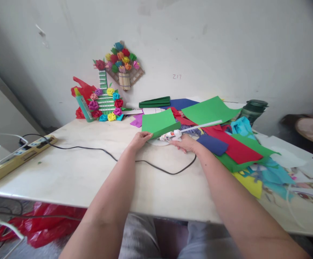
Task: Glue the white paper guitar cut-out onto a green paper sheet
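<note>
We find the left hand (139, 140) pinching the near-left corner of the green sheet (157, 122) over the bench (78, 172), the right hand (184, 143) gripping the glue gun (176, 135) close by, and recommend a thin, even bead, skin kept clear.

The pale, flat bench (64, 172) supports a long yellow power strip (13, 162), a black cable (174, 174), a teal plastic bottle (85, 109) and coloured paper sheets (234, 145).
</note>
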A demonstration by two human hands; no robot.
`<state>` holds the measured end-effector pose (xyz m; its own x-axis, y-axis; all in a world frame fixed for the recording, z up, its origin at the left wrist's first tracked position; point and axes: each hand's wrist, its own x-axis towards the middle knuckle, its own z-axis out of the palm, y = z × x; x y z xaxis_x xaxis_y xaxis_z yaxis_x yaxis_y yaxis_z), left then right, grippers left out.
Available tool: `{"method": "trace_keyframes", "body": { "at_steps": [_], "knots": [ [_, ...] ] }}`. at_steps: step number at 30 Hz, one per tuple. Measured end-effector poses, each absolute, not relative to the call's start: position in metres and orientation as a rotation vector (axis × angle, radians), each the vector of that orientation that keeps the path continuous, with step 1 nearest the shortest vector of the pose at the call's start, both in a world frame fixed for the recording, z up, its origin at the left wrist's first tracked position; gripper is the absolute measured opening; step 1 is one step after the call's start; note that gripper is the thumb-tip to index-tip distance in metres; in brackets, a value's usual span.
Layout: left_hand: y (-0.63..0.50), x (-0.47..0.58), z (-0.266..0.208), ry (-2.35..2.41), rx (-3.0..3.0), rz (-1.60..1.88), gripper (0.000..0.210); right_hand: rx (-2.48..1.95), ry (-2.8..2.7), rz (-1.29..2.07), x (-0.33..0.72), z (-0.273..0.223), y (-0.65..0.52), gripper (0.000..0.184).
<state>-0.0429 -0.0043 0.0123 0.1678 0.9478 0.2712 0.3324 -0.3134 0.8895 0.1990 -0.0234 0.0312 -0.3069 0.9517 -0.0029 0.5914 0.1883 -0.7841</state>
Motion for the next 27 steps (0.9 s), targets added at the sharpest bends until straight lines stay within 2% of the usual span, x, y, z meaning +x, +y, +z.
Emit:
{"method": "trace_keyframes", "body": {
  "at_steps": [27],
  "knots": [
    [-0.0045, -0.0431, 0.012, 1.195, 1.762, 1.139, 0.037, -1.453, -1.96, 0.949, 0.1981, 0.0312, -0.0246, 0.047]
  ]
}}
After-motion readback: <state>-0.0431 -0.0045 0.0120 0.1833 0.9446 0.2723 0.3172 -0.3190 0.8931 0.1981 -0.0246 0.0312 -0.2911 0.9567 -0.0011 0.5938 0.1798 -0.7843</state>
